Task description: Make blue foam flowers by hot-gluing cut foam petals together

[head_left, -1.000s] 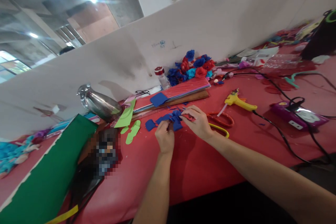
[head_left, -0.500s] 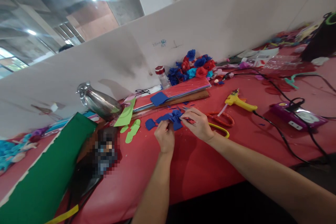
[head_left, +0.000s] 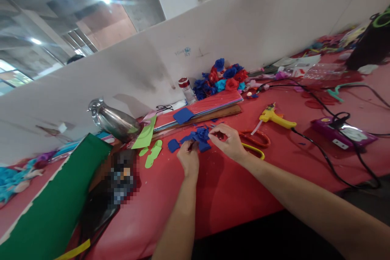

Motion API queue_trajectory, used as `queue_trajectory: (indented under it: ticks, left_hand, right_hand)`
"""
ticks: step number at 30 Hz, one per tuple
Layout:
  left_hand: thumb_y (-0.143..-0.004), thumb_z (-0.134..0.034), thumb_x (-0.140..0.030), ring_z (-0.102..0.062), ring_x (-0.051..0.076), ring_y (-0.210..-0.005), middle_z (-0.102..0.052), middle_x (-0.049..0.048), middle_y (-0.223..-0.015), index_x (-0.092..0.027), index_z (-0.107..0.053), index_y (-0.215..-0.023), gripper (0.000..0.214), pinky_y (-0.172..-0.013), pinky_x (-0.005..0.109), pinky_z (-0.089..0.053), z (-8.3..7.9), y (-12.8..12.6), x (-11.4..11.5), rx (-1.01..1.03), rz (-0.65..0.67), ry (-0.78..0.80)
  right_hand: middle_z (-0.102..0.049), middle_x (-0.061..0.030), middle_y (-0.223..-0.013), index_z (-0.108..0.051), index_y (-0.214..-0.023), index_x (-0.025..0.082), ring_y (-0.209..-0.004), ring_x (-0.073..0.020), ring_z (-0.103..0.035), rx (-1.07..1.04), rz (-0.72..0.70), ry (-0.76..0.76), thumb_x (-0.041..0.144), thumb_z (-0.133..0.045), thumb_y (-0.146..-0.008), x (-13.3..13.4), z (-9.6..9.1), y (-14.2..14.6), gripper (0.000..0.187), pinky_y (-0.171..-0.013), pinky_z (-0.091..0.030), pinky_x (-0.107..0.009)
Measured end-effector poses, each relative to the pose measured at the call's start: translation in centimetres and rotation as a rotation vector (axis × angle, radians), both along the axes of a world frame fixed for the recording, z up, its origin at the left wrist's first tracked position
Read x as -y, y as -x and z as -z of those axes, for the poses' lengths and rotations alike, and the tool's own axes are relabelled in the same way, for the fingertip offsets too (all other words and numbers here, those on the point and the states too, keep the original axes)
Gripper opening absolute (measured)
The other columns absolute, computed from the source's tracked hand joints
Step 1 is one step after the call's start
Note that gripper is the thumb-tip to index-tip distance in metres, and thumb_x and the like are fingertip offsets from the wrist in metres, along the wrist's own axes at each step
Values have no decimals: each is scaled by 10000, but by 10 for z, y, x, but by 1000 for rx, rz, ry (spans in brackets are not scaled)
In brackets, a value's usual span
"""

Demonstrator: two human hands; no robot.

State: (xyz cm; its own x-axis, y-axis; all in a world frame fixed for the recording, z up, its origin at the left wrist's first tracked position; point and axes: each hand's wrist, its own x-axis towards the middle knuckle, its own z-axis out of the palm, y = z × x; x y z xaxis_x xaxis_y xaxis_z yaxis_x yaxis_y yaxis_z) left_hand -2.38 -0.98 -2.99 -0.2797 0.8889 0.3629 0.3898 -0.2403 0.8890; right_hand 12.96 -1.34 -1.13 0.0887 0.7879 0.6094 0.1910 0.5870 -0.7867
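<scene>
My left hand point(head_left: 188, 156) is closed, its fingertips pinched at the near edge of a crumpled bunch of blue paper petals point(head_left: 202, 135). My right hand point(head_left: 228, 142) sits just to the right of that bunch, thumb and fingers drawn together in a pinch; anything between the tips is too small to make out. One separate blue paper piece point(head_left: 173, 145) lies left of my left hand. Scissors with orange and yellow handles point(head_left: 257, 140) rest on the table by my right wrist, their blades partly hidden behind my right hand.
A yellow glue gun point(head_left: 277, 117) lies to the right, its cord trailing to a purple power box point(head_left: 343, 134). Green paper leaves point(head_left: 154, 153), a metal jug point(head_left: 117, 120) and a green board point(head_left: 57, 199) are on the left. Behind are stacked sheets point(head_left: 210, 105), a jar point(head_left: 186, 90) and paper flowers point(head_left: 224, 77).
My right hand's fingertips have drawn slightly away from the blue petals. My left hand stays at the bunch. The whole view has shifted a little.
</scene>
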Motion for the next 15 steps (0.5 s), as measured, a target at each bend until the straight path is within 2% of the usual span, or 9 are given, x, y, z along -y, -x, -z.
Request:
queue_trajectory:
  ticks: [3,6,15]
  left_hand:
    - [-710,-580,-237,-492,119,-591,-564,-21,-582,-170,-628,-615,126,-595,233,-407,0,0,0,-23,-3,-21]
    - [-710,-574,-223,-484,118,-580,-558,-18,-577,-172,-612,-596,131,-584,232,-398,-2,-2,1,-55,1,-55]
    - [-739,-556,-167,-563,137,-633,-630,9,-642,-181,-630,-639,125,-635,241,-441,-3,-2,3,-219,-10,-187]
  right_hand:
    - [-622,-7,-690,-647,-788,202,-602,-126,-511,-127,-54,193,325,-628,-761,-3,0,1,127,-583,-418,-266]
    - [-619,-3,-700,-660,-809,193,-628,-130,-525,-196,-121,317,387,-648,-719,-8,3,2,214,-618,-426,-275]
    - [-612,15,-664,-666,-722,194,-628,-125,-530,-222,-154,348,341,-634,-688,-11,4,1,155,-648,-423,-275]
